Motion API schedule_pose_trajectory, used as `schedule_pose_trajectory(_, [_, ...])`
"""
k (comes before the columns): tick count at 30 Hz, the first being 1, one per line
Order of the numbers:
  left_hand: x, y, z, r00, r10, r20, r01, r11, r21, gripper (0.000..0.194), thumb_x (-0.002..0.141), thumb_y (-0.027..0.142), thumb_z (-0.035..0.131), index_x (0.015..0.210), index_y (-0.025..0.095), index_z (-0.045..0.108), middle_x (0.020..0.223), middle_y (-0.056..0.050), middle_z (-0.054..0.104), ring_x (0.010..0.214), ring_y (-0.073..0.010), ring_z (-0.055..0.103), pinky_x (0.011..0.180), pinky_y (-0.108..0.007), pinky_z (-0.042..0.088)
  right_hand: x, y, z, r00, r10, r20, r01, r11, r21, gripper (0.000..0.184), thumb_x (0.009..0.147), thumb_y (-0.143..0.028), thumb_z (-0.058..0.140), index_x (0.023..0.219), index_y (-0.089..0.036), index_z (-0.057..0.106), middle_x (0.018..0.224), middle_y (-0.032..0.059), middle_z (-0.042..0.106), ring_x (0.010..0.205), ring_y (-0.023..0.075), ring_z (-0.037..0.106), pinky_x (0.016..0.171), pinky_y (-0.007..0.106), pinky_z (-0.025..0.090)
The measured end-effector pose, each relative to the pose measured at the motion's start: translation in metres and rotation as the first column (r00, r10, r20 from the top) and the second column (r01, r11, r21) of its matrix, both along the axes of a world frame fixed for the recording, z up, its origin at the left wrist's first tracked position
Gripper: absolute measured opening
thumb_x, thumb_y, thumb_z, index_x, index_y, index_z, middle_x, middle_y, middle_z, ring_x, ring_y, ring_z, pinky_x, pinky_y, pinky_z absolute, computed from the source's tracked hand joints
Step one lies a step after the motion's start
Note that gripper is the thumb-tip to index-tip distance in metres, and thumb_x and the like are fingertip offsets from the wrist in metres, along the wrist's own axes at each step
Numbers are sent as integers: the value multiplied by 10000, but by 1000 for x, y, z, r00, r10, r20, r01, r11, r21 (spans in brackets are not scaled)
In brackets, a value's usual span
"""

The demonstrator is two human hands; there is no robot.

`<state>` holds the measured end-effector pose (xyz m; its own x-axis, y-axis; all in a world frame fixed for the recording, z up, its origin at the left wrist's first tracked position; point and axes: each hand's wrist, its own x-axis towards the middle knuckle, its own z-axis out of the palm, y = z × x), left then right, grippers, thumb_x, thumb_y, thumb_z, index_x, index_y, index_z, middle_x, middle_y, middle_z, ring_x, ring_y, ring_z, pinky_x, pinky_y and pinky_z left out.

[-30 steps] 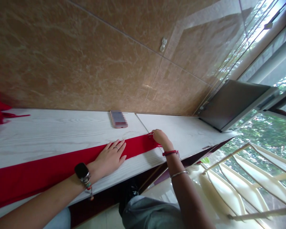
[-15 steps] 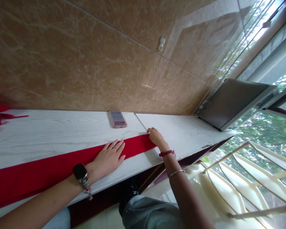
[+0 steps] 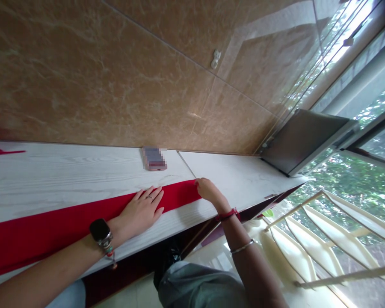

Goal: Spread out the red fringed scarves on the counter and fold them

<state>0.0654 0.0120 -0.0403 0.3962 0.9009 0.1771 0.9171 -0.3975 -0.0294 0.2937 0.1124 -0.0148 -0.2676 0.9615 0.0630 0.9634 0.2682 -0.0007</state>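
On my remote feed I find the left hand [image 3: 141,214] laid flat, palm down, fingers slightly apart, upon a red cloth [image 3: 179,194]. I note that the cloth lies as a long flat band: it passes beneath the left hand, runs back alongside that forearm to the edge of my view, and ends at the right hand [image 3: 209,190]. The right hand's fingers are curled and drawn together against that end; their tips are partly hidden, so I cannot tell whether they grip the fabric. I observe a dark-faced watch [image 3: 100,230] on the left wrist and a ring [image 3: 149,196] on a left finger. A red bracelet [image 3: 228,214] circles the right wrist, with a silver bangle [image 3: 243,247] higher on the forearm.

Both hands work over a white wood-grained counter [image 3: 67,171]. Beyond the left hand, near the wall [image 3: 122,81], I record a phone [image 3: 154,159], its screen pixelated. Well beyond the right hand, toward the window side, stands a grey panel [image 3: 303,143]; to the right of that forearm I see a cream-coloured rack [image 3: 297,246].
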Motion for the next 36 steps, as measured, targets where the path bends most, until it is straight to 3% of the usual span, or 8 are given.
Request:
schedule_pose_trajectory(3, [0, -1, 0, 1000, 6, -16, -6, 1000, -2, 503, 875, 302, 338, 1335, 98, 347, 1407, -100, 291, 1294, -254, 260, 1043, -419, 209, 11, -4, -2, 997, -71, 29, 71, 997, 10, 293, 788, -29, 386, 965, -102, 609, 949, 141, 638, 896, 177, 579, 781, 250, 387])
schedule_pose_trajectory(8, [1, 0, -1, 1000, 13, -15, -13, 1000, 4, 493, 878, 308, 341, 1329, 111, 360, 1403, -91, 305, 1291, -252, 267, 1040, -416, 213, 37, -5, 10, 992, -114, 52, 113, 993, 35, 354, 785, 3, 339, 1021, -89, 587, 986, 148, 630, 943, 178, 567, 798, 247, 386])
schedule_pose_trajectory(16, [2, -2, 3, 1000, 12, -29, -13, 1000, -7, 502, 873, 296, 340, 1333, 97, 350, 1402, -97, 299, 1289, -255, 272, 1041, -424, 214, -3, -17, 17, 995, 104, -5, -105, 994, -27, 354, 784, -32, 367, 1015, -157, 605, 1025, 59, 642, 928, 129, 566, 800, 184, 371])
schedule_pose_trajectory(22, [2, -2, 4, 1000, 8, -11, -8, 1000, -4, 498, 867, 295, 340, 1326, 103, 364, 1398, -100, 305, 1285, -257, 281, 1034, -430, 225, 0, -14, 12, 998, 63, 15, -62, 997, -54, 348, 752, -14, 377, 964, -147, 621, 982, 72, 651, 905, 137, 574, 769, 196, 383])
schedule_pose_trajectory(30, [1, -2, 3, 1000, 3, -3, -3, 1000, -6, 501, 871, 299, 342, 1328, 96, 360, 1397, -105, 312, 1285, -261, 278, 1034, -427, 227, 33, -10, 7, 983, -163, 86, 162, 987, 16, 335, 787, -33, 353, 1028, -86, 580, 1004, 181, 600, 911, 212, 563, 755, 292, 396])
schedule_pose_trajectory(33, [1, -1, 1, 1000, 0, 26, 0, 1000, 8, 490, 863, 295, 352, 1317, 115, 381, 1392, -103, 325, 1283, -260, 285, 1040, -428, 214, 27, -13, 14, 990, -122, 73, 122, 992, 15, 355, 786, -34, 353, 1060, -102, 568, 1036, 163, 596, 933, 197, 554, 780, 276, 386])
schedule_pose_trajectory(36, [0, 0, -1, 1000, -4, 30, 3, 1000, 22, 488, 863, 298, 340, 1317, 123, 382, 1394, -98, 324, 1286, -255, 280, 1046, -430, 201, 10, -14, 17, 999, -19, 35, 20, 999, -28, 352, 793, -42, 355, 1028, -155, 592, 1006, 86, 630, 928, 143, 561, 772, 204, 379])
